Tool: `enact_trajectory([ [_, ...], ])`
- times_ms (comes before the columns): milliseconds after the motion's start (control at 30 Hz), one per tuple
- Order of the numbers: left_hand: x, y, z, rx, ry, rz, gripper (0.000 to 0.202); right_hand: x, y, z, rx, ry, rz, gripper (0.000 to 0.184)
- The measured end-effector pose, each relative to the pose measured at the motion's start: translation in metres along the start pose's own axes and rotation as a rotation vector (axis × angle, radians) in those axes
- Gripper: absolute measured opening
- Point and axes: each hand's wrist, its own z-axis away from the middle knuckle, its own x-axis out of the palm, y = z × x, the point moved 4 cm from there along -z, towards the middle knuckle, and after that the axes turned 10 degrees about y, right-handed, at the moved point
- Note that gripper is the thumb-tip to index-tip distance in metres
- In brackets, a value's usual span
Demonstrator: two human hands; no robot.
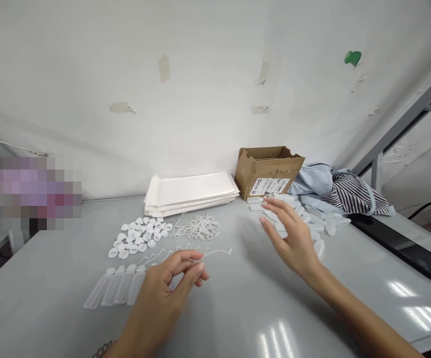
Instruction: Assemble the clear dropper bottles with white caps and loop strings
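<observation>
My left hand (pixel 170 283) hovers low over the grey table (pixel 238 308), thumb and fingers pinched on a thin white plastic stick (pixel 215 252) that reaches out to the right. Just left of it lies a row of clear plastic tubes (pixel 116 288). My right hand (pixel 290 233) is raised with fingers spread, holding nothing, beside a pile of clear tubes (pixel 312 219). Behind the left hand lie several white caps (pixel 139 236) and a tangle of white plastic loops (pixel 196 227).
A stack of white bags (pixel 189 191) lies against the wall. An open cardboard box (pixel 266 171) stands to its right, with blue and striped cloth (pixel 342 191) beside it. A black flat bar (pixel 402 243) lies at the right. A blurred area sits at the left.
</observation>
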Motion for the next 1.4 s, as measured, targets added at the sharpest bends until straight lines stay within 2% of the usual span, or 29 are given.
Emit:
enact_trajectory([
  [67, 0.001, 0.0, 0.001, -0.012, -0.012, 0.005, 0.027, -0.004, 0.022, -0.009, 0.004, -0.06, 0.225, 0.028],
  [133, 0.002, -0.001, 0.001, -0.007, -0.016, 0.007, 0.026, -0.005, 0.046, -0.014, 0.068, -0.22, 0.448, 0.03],
  [233, 0.001, -0.002, -0.001, 0.055, 0.022, 0.008, 0.022, -0.008, 0.067, -0.017, 0.124, -0.312, 0.528, 0.029],
  [333, -0.002, -0.001, -0.003, 0.155, 0.07, 0.017, 0.019, -0.004, 0.071, -0.015, 0.127, -0.352, 0.535, 0.027],
  [433, -0.005, -0.001, -0.006, 0.175, 0.07, -0.021, 0.021, 0.005, 0.067, -0.011, 0.117, -0.402, 0.53, 0.025],
  [567, -0.004, 0.001, -0.007, 0.098, -0.031, -0.041, 0.023, 0.013, 0.063, -0.008, 0.123, -0.437, 0.52, 0.026],
  [733, 0.001, 0.002, -0.004, -0.038, -0.186, 0.104, 0.022, 0.017, 0.062, -0.009, 0.153, -0.426, 0.491, 0.025],
  [867, 0.003, 0.001, -0.003, -0.15, -0.24, 0.237, 0.017, 0.02, 0.048, -0.007, 0.132, -0.396, 0.385, 0.023],
  [967, 0.004, 0.001, -0.004, -0.212, -0.266, 0.387, 0.017, 0.025, 0.021, 0.003, 0.078, -0.388, 0.265, 0.02],
  [1000, 0.004, 0.001, -0.005, -0.233, -0.271, 0.444, 0.019, 0.027, 0.009, 0.008, 0.044, -0.397, 0.198, 0.019],
  [1100, 0.006, -0.001, -0.006, -0.294, -0.26, 0.554, 0.024, 0.03, -0.03, 0.025, -0.11, -0.38, -0.224, 0.018],
  [1167, 0.008, -0.002, -0.007, -0.31, -0.251, 0.573, 0.026, 0.03, -0.047, 0.035, -0.177, -0.381, -0.364, 0.022],
  [1267, 0.011, -0.005, -0.007, -0.323, -0.252, 0.581, 0.027, 0.028, -0.059, 0.041, -0.228, -0.376, -0.457, 0.027],
  [1400, 0.014, -0.007, -0.007, -0.31, -0.231, 0.587, 0.024, 0.025, -0.061, 0.042, -0.226, -0.363, -0.51, 0.027],
])
